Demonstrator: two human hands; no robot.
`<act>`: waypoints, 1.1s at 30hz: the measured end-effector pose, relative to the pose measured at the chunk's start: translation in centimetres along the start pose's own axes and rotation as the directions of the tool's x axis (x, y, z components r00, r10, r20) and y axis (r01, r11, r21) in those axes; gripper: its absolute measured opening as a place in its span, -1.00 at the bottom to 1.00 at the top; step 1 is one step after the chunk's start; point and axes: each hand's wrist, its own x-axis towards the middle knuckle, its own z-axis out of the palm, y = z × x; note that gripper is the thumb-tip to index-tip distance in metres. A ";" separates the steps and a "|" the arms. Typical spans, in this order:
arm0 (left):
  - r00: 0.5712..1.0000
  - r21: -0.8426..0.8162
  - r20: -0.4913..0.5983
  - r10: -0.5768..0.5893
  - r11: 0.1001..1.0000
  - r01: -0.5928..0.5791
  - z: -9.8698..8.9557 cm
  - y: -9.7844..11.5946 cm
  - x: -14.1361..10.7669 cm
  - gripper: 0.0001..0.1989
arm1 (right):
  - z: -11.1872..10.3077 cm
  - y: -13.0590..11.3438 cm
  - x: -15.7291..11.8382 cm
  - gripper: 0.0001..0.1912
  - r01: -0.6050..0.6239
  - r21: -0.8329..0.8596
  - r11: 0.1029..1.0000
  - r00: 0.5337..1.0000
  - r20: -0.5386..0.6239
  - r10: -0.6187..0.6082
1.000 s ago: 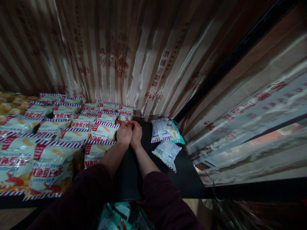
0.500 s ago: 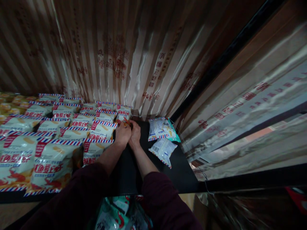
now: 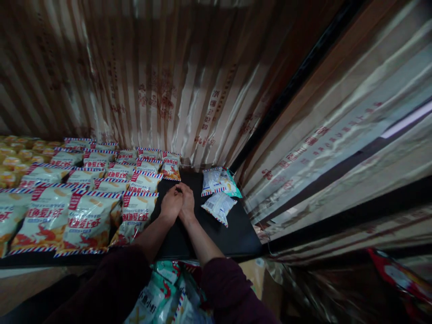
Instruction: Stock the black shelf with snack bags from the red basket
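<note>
My left hand (image 3: 171, 202) and my right hand (image 3: 186, 199) are pressed together above the black shelf (image 3: 180, 240). Their fingers are curled inward, and I cannot see whether anything lies between them. Left of my hands, snack bags (image 3: 135, 213) with red-and-blue striped edges stand in rows. The back bag (image 3: 171, 166) at the right end of the rows is just beyond my fingers, not touching them.
Right of my hands lie a white bag (image 3: 221, 207) and another striped bag (image 3: 214, 181) over a teal one (image 3: 236, 186). Yellow packs (image 3: 15, 162) fill the far left. Below the shelf are green bags (image 3: 151, 292). Printed curtains (image 3: 158, 99) hang behind, beside a dark post (image 3: 270, 114).
Both hands have drawn back from the back bag at the right end, toward me. That bag's front now shows fully. The view has shifted a little.
</note>
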 end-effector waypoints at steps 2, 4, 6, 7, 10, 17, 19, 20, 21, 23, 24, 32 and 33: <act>0.999 0.033 0.039 -0.007 0.999 0.006 -0.2 -0.2 -1.5 -0.61 | -0.6 0.1 -1.5 -0.66 0.000 -0.020 1.000 1.000 0.013 0.000; 0.998 0.062 0.058 0.006 0.998 -0.009 -0.4 -0.6 -3.2 -0.60 | -1.2 0.1 -3.3 -0.64 0.002 -0.041 0.999 0.999 0.037 0.000; 0.997 0.084 0.060 0.038 0.996 -0.043 -0.6 -1.2 -4.9 -0.59 | -1.9 0.1 -5.1 -0.64 0.009 -0.062 0.998 0.998 0.055 -0.006; 0.997 0.094 0.058 0.058 0.994 -0.063 -0.7 -1.6 -5.7 -0.59 | -2.3 0.0 -6.1 -0.63 0.015 -0.070 0.997 0.998 0.058 -0.010; 0.991 0.126 0.061 0.120 0.984 -0.127 -0.9 -2.9 -8.1 -0.58 | -3.1 -0.6 -8.7 -0.60 0.017 -0.078 0.997 0.997 0.070 -0.012; 0.960 0.215 0.080 0.268 0.936 -0.279 -1.7 -5.7 -11.9 -0.53 | -4.3 -2.3 -13.9 -0.56 0.030 -0.088 0.996 0.995 0.101 -0.021; 0.951 0.230 0.092 0.296 0.923 -0.310 -2.2 -6.4 -13.0 -0.54 | -4.9 -2.7 -15.2 -0.55 0.048 -0.099 0.994 0.992 0.123 -0.035; 0.947 0.233 0.098 0.307 0.918 -0.321 -2.4 -6.7 -13.6 -0.54 | -5.2 -2.9 -15.8 -0.54 0.065 -0.110 0.992 0.989 0.141 -0.049; 0.942 0.236 0.104 0.318 0.913 -0.334 -2.7 -7.1 -14.1 -0.54 | -5.6 -3.1 -16.5 -0.53 0.086 -0.122 0.989 0.985 0.162 -0.065; 0.927 0.243 0.113 0.357 0.895 -0.374 -3.2 -7.9 -15.3 -0.54 | -6.3 -3.5 -17.7 -0.51 0.126 -0.144 0.981 0.977 0.192 -0.097; 0.916 0.249 0.118 0.383 0.882 -0.400 -3.5 -8.3 -15.9 -0.54 | -6.6 -3.7 -18.3 -0.50 0.143 -0.152 0.978 0.973 0.202 -0.111; 0.887 0.355 0.169 0.431 0.813 -0.462 -4.4 -11.6 -20.0 -0.60 | -7.4 -4.1 -23.2 -0.52 0.180 -0.186 0.966 0.963 0.233 -0.135; 0.886 0.356 0.176 0.428 0.811 -0.463 -4.4 -12.0 -20.5 -0.60 | -7.4 -4.0 -23.7 -0.55 0.184 -0.194 0.963 0.962 0.234 -0.137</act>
